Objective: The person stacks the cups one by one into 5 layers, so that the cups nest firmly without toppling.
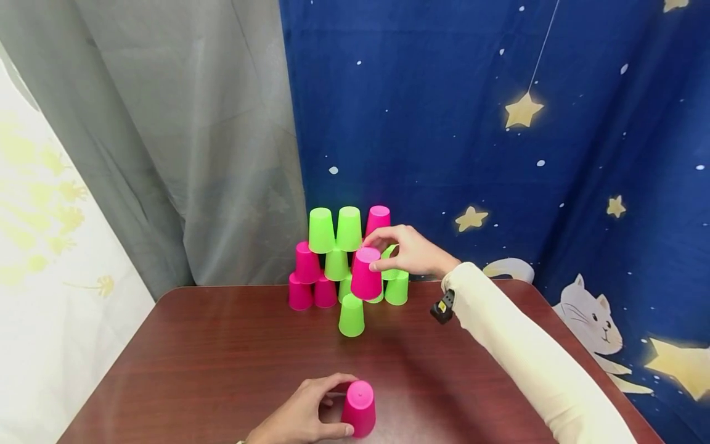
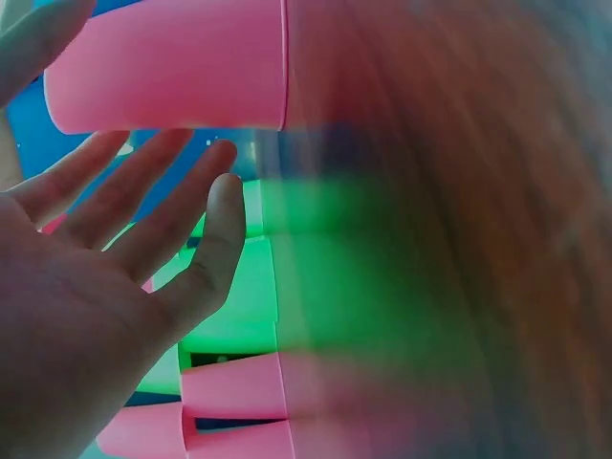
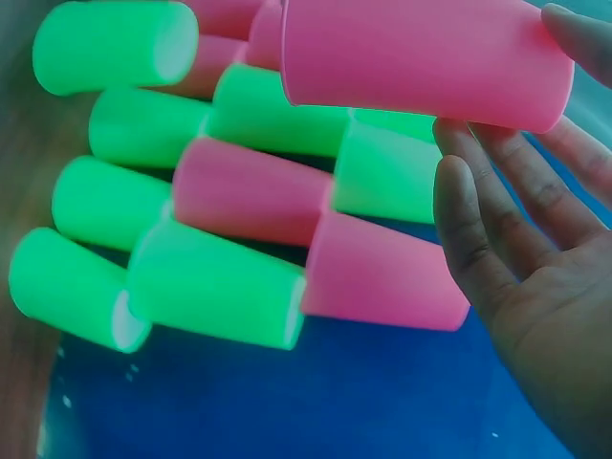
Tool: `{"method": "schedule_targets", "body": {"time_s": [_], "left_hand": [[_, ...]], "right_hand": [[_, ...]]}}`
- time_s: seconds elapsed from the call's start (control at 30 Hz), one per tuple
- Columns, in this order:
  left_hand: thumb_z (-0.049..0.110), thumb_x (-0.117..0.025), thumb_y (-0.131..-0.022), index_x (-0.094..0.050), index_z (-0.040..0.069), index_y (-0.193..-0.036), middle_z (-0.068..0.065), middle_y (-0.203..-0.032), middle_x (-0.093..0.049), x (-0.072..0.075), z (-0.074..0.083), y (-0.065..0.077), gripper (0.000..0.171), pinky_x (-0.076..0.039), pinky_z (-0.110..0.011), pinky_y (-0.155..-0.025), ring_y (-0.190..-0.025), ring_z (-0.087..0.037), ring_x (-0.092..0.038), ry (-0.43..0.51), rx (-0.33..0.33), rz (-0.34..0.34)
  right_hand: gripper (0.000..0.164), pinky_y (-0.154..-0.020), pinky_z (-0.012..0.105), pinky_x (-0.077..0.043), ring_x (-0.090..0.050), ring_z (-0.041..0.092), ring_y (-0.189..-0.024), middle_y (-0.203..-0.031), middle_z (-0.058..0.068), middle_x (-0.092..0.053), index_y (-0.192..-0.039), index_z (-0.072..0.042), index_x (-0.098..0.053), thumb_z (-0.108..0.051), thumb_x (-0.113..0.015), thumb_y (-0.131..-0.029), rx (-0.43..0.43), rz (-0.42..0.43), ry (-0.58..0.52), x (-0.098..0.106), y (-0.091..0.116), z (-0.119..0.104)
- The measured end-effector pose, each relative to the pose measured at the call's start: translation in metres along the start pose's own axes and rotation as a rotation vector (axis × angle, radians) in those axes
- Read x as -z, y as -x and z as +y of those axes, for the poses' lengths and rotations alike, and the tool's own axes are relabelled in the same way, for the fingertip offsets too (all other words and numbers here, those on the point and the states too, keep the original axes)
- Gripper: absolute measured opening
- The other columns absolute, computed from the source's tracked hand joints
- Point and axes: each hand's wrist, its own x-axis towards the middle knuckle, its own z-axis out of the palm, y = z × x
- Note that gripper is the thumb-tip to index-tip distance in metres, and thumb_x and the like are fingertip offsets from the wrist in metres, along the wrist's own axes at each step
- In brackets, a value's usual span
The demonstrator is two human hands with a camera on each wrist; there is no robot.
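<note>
Near the table's front edge, my left hand (image 1: 296, 412) holds an upside-down pink cup (image 1: 360, 412) between thumb and fingers. That pink cup (image 2: 172, 67) also spans the top of the left wrist view. Out in front, my right hand (image 1: 415, 253) pinches another upside-down pink cup (image 1: 366, 276), raised before a stack of cups. The stack has three tiers of mixed pink and green cups, topped by a green cup (image 1: 322, 231), a second green cup (image 1: 349, 228) and a pink cup (image 1: 379, 217). My right hand and its cup hide part of the stack.
A lone green cup (image 1: 352, 316) stands upside down on the table just in front of the stack. The brown wooden table (image 1: 222, 351) has rounded far corners. Behind it hang a grey curtain (image 1: 233, 154) and a blue star-patterned curtain (image 1: 421, 123).
</note>
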Motion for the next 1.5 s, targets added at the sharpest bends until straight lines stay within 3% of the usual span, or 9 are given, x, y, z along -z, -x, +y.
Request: {"method": "schedule_targets", "body": {"time_s": [0.4,0.73,0.9,1.03,1.33,1.5], "left_hand": [[0.029,-0.077,-0.088,-0.056,0.021,-0.134,0.002,-0.117,-0.068,-0.005,0.006,-0.008,0.051,-0.059,-0.023,-0.086,-0.102,-0.003,-0.067,0.071,0.034,-0.024],[0.03,-0.076,-0.09,-0.058,0.026,-0.129,0.006,-0.112,-0.07,-0.004,0.003,-0.009,0.043,-0.06,-0.025,-0.085,-0.099,0.0,-0.067,-0.012,-0.005,-0.016],[0.032,-0.076,-0.089,-0.059,0.027,-0.127,0.006,-0.112,-0.07,-0.003,0.006,-0.009,0.042,-0.06,-0.024,-0.085,-0.098,0.001,-0.067,0.001,0.032,-0.027],[0.033,-0.077,-0.088,-0.06,0.026,-0.126,0.006,-0.111,-0.071,-0.003,0.009,-0.009,0.042,-0.06,-0.023,-0.083,-0.097,0.001,-0.066,0.005,0.047,-0.036],[0.033,-0.077,-0.089,-0.06,0.025,-0.125,0.005,-0.11,-0.072,-0.004,0.01,-0.01,0.041,-0.06,-0.023,-0.082,-0.096,0.001,-0.067,-0.004,0.01,-0.035],[0.031,-0.077,-0.089,-0.061,0.024,-0.125,0.004,-0.11,-0.072,-0.006,0.01,-0.01,0.04,-0.06,-0.023,-0.082,-0.096,0.001,-0.067,-0.001,-0.002,-0.037]], "right_hand": [[0.037,-0.089,0.038,-0.057,-0.067,0.021,-0.095,-0.108,0.006,-0.074,-0.12,-0.013,-0.069,-0.026,-0.079,-0.087,-0.055,0.065,0.073,0.038,-0.023,-0.011],[0.035,-0.09,0.039,-0.058,-0.067,0.023,-0.097,-0.109,0.01,-0.072,-0.119,-0.01,-0.069,-0.025,-0.078,-0.088,-0.119,0.16,0.093,0.064,-0.04,-0.024],[0.036,-0.089,0.039,-0.057,-0.065,0.025,-0.1,-0.111,0.01,-0.07,-0.12,-0.011,-0.068,-0.026,-0.076,-0.089,-0.154,0.192,0.104,0.074,-0.051,-0.03],[0.038,-0.09,0.04,-0.056,-0.063,0.025,-0.103,-0.114,0.01,-0.068,-0.121,-0.01,-0.067,-0.028,-0.075,-0.09,-0.185,0.219,0.119,0.079,-0.059,-0.034],[0.04,-0.093,0.042,-0.057,-0.06,0.026,-0.109,-0.12,0.011,-0.067,-0.124,-0.008,-0.066,-0.031,-0.072,-0.091,-0.255,0.316,0.158,0.079,-0.079,-0.035],[0.04,-0.092,0.041,-0.058,-0.06,0.027,-0.108,-0.119,0.012,-0.065,-0.124,-0.007,-0.065,-0.031,-0.07,-0.092,-0.302,0.326,0.17,0.075,-0.085,-0.033]]}}
